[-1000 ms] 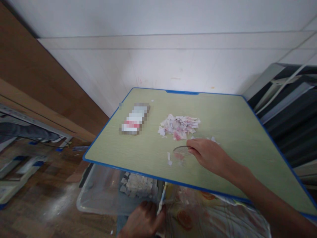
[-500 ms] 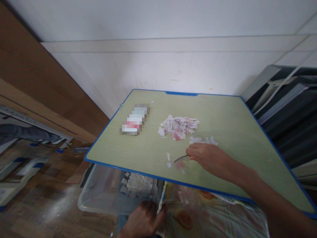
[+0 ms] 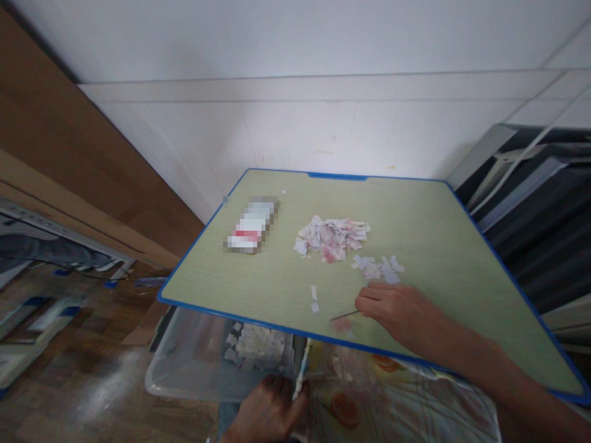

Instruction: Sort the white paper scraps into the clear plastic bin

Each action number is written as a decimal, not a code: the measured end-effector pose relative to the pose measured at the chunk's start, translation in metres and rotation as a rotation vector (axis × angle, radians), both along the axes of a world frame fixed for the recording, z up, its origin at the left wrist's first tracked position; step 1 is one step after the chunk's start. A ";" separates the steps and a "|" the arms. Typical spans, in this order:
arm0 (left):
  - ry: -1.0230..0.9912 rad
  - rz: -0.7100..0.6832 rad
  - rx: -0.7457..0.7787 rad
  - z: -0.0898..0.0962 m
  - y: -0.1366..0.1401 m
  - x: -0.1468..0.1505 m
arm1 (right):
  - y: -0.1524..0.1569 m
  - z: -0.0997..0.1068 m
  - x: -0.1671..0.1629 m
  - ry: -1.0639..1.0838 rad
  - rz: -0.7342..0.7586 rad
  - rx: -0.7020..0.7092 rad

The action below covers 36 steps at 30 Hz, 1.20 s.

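Pinched in the fingers of my right hand (image 3: 392, 307) is a thin dark strip-like tool (image 3: 344, 315), whose exact kind I cannot make out. Its tip is over a pinkish paper scrap (image 3: 343, 327) by the near edge of the folding table (image 3: 221, 283). Below that edge, my left hand (image 3: 268, 406) is closed around a slim white stick (image 3: 301, 369). Beyond my right hand lie several loose paper scraps (image 3: 391, 271), with a larger heap of white and pink paper pieces (image 3: 331, 235) farther back. Two small slips (image 3: 314, 306) rest left of the tool.
A pixelated flat object (image 3: 252, 224) lies on the table's left side. Under the near edge is a clear plastic bin (image 3: 184, 363) beside a pile of paper squares (image 3: 258, 346). Fruit-patterned cloth (image 3: 369, 406) covers the area below. A white wall (image 3: 286, 129) stands behind.
My right hand has drawn slightly nearer with the dark tool, showing more of the loose scraps behind it. The pinkish scrap has also shifted toward the near edge. My left hand stays put.
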<state>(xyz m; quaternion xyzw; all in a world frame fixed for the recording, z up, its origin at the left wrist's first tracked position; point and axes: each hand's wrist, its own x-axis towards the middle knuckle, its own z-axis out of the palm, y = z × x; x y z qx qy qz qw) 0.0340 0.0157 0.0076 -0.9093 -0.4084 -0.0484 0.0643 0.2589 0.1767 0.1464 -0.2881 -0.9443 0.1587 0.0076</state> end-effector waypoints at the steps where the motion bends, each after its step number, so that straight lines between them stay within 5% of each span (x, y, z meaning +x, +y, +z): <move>1: 0.000 0.001 0.001 0.000 0.000 0.000 | -0.002 -0.001 0.001 0.002 -0.003 0.009; 7: -0.005 0.000 0.017 0.002 0.002 0.000 | -0.014 -0.006 0.002 -0.022 -0.016 0.130; 11: -0.022 -0.004 0.029 0.003 0.003 0.000 | -0.010 -0.004 0.016 0.022 -0.180 0.180; 16: -0.014 -0.007 0.029 0.002 0.002 0.000 | 0.001 -0.004 0.056 0.060 -0.442 0.051; 20: -0.014 -0.011 0.018 0.000 0.002 -0.001 | 0.005 -0.010 0.071 0.028 -0.511 -0.087; 36: -0.026 -0.014 0.020 0.006 0.002 -0.001 | 0.052 -0.023 0.012 0.006 -0.527 -0.067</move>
